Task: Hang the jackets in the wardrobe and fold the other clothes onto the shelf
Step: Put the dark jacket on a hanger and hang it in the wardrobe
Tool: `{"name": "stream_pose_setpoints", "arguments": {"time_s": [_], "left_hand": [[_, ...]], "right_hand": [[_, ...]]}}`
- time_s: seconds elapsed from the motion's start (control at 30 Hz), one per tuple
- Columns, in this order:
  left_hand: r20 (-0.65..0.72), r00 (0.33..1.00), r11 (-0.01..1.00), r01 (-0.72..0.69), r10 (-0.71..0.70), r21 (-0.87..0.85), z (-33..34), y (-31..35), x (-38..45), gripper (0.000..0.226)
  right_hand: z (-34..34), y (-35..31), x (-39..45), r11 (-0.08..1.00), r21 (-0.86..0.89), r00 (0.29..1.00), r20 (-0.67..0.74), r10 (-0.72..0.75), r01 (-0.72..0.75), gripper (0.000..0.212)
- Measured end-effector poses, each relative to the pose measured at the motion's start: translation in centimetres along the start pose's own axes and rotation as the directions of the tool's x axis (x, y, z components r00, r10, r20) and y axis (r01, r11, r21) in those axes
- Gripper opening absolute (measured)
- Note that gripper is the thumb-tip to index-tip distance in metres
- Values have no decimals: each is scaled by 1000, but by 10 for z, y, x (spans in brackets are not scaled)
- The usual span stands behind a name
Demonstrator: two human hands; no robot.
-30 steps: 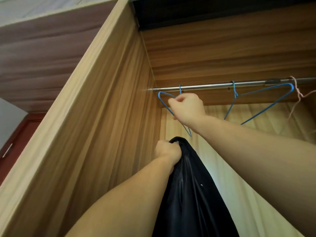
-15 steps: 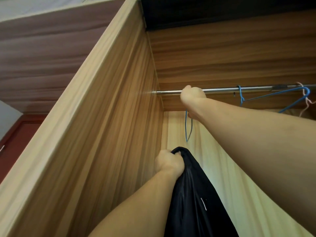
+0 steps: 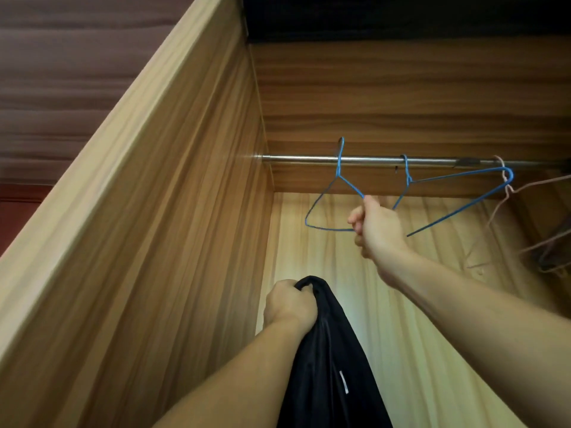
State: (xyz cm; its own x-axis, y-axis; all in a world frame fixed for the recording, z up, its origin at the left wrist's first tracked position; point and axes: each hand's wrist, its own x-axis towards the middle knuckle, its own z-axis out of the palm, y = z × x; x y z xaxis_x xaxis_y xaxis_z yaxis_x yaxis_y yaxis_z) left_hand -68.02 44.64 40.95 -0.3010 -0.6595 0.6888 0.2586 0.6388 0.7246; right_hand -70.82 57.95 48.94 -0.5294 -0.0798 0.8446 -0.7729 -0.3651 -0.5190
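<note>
I look up into a wooden wardrobe. A metal rail (image 3: 302, 159) runs across under its top. My right hand (image 3: 375, 225) grips the right corner of a blue wire hanger (image 3: 321, 199); the hanger's hook stands at the rail, and I cannot tell whether it rests on it. My left hand (image 3: 289, 304) grips the bunched top of a black jacket (image 3: 324, 366), which hangs down below the rail beside the left wall.
A second blue wire hanger (image 3: 457, 193) hangs on the rail to the right. Pinkish wire hangers (image 3: 525, 217) hang at the far right. The wardrobe's left side panel (image 3: 173, 227) stands close to my left arm. The pale back panel (image 3: 432, 304) lies behind.
My right hand has come down from the rail and shifted right, now gripping the blue hanger's right corner. The hanger has turned to show its whole triangle. The left hand keeps hold of the jacket.
</note>
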Motion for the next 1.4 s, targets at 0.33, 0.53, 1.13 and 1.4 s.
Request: {"name": "stream_pose_setpoints", "arguments": {"time_s": [0.33,0.53,1.13,1.4], "left_hand": [[16,1000,998,26,-27,57,20,-26,-39,26],[48,998,992,-39,33,122,7,0,-92,22],[325,935,949,-222,142,224,-45,139,-268,19],[593,793,760,-469,138,450,-146,114,-305,30]], "right_hand": [[-25,103,-97,892,-444,946,247,212,-84,30],[-98,80,-155,855,-505,940,219,260,-119,29],[-246,-43,-266,899,-373,806,446,390,-229,29],[-233,-55,-312,831,-427,803,316,506,-356,29]]}}
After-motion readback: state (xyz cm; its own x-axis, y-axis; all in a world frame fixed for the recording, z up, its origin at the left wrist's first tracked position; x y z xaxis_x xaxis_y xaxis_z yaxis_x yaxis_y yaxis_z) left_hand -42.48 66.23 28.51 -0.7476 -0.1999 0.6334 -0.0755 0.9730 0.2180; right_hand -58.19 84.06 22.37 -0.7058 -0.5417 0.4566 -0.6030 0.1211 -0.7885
